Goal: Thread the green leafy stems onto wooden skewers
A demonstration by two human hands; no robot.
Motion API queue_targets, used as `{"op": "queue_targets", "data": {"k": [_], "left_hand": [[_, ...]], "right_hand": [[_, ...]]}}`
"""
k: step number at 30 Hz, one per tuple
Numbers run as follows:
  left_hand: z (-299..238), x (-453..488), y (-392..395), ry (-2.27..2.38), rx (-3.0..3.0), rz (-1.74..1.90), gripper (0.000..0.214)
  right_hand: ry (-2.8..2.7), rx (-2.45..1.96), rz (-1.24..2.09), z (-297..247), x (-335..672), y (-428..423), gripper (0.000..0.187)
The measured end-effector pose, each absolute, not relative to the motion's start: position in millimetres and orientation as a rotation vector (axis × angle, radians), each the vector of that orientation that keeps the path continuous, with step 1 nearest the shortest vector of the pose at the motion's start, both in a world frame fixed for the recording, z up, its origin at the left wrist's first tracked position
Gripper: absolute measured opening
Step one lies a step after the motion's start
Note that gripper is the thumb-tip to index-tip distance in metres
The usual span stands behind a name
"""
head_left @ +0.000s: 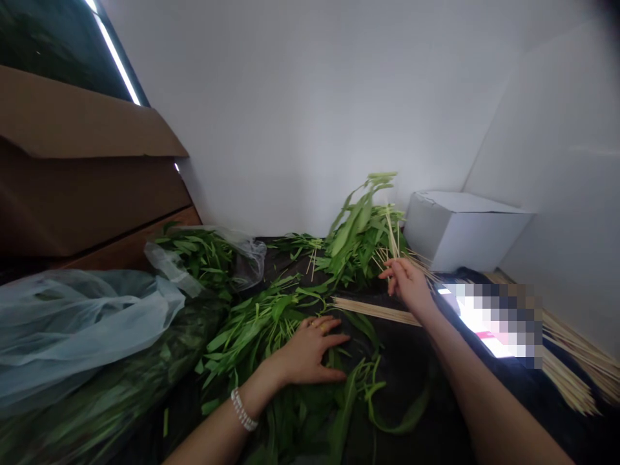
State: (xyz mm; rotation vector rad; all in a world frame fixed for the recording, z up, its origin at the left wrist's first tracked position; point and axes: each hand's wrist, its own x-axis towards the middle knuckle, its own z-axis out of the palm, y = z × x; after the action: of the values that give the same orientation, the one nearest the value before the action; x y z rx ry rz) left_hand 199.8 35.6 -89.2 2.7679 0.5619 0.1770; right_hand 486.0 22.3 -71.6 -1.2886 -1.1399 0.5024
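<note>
My left hand [312, 352] lies with fingers spread over loose leafy greens [252, 332] on the dark surface; a beaded bracelet is on its wrist. Farther forward, my right hand [407, 281] is closed in a pinch at the lower end of a thin wooden skewer [391, 229]. Long green leaves [356, 219] rise beside this skewer; whether they are threaded on it cannot be made out. Behind my right hand is a heap of greens [343, 261] with several stick ends poking out. A bundle of bare skewers [375, 311] lies between my hands.
To the left are a clear bag of greens [203, 255], a whitish plastic bag [87, 323] and a large cardboard box [87, 194]. At right stand a white box [465, 226], a lit, partly blurred screen [484, 323] and more skewers [571, 381]. A white wall closes the back.
</note>
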Motion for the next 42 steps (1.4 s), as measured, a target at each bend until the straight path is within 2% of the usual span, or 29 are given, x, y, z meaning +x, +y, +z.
{"op": "queue_targets", "data": {"k": [11,22,27,32,37,42], "left_hand": [[-89.3,199.0,36.4,0.557,2.788,0.18,0.074],[-90.2,198.6,36.3,0.56,2.744,0.21,0.074],[-89.5,198.7,36.4,0.569,2.736,0.201,0.075],[-89.3,198.1,35.7,0.568,2.74,0.199,0.075],[-90.9,197.9,36.0,0.567,2.738,0.2,0.075],[-90.6,197.5,36.4,0.559,2.731,0.214,0.071]], "right_hand": [[-0.945,-0.981,0.716,-44.8,543.6,19.1,0.034],[-1.02,-1.127,0.736,-47.2,575.8,0.4,0.031],[-1.199,-1.19,0.87,-41.9,524.0,2.6,0.038],[-1.377,-1.15,1.117,-45.9,436.7,37.4,0.035],[-1.379,-1.226,1.072,-56.6,387.5,84.8,0.022],[-1.267,-1.335,1.064,-65.5,371.8,135.8,0.02]]}}
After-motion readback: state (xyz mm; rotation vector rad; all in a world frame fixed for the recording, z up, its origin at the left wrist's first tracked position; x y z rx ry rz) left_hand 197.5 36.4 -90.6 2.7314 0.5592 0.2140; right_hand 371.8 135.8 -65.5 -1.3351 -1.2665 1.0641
